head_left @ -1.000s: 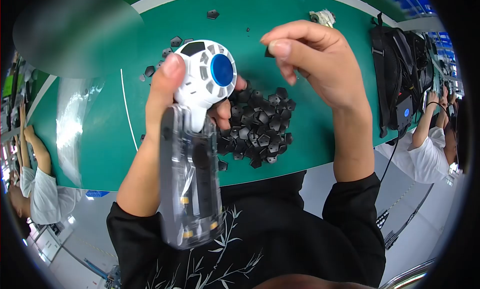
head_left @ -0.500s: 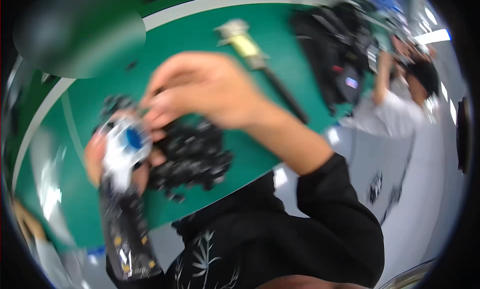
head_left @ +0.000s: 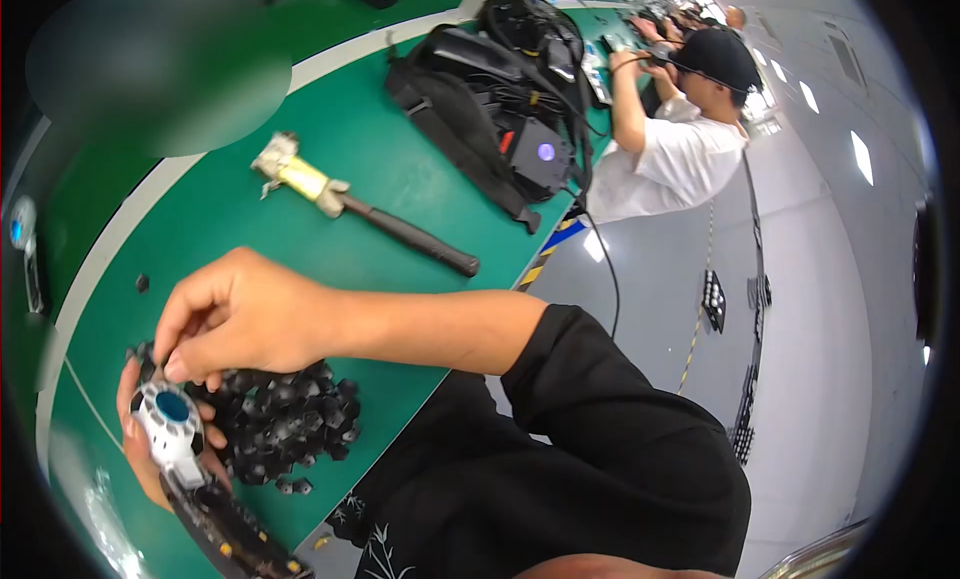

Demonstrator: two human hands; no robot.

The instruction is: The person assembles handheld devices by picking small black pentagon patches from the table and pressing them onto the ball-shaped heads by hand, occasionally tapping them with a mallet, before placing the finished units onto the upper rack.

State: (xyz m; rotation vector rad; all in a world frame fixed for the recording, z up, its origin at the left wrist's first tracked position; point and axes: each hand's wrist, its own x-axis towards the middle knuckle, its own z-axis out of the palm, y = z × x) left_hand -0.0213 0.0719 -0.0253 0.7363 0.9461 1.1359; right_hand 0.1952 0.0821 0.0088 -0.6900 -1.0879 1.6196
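Note:
In the head view, my left hand (head_left: 147, 469) is wrapped around a white round-headed device (head_left: 170, 429) with a blue disc in its face. A long dark body (head_left: 222, 524) with small yellow marks extends from it toward the bottom edge. My right hand (head_left: 250, 319) reaches across from the right, its thumb and fingers pinched together at the top rim of the white head. Whatever lies between those fingertips is too small to make out. Close beside the device, partly under my right hand, is a heap of small black faceted pieces (head_left: 295, 419).
A hammer (head_left: 370, 219) with a wrapped head and black handle lies on the green table (head_left: 330, 129). Behind it sits a black bag (head_left: 450, 109) with straps and cables. A person in a white shirt (head_left: 680, 159) works farther along. Another white-headed device (head_left: 25, 244) is at far left.
My view has turned, so the hammer, bag and pieces appear farther left, and the blur has cleared. My right hand remains at the rim of the device in my left hand.

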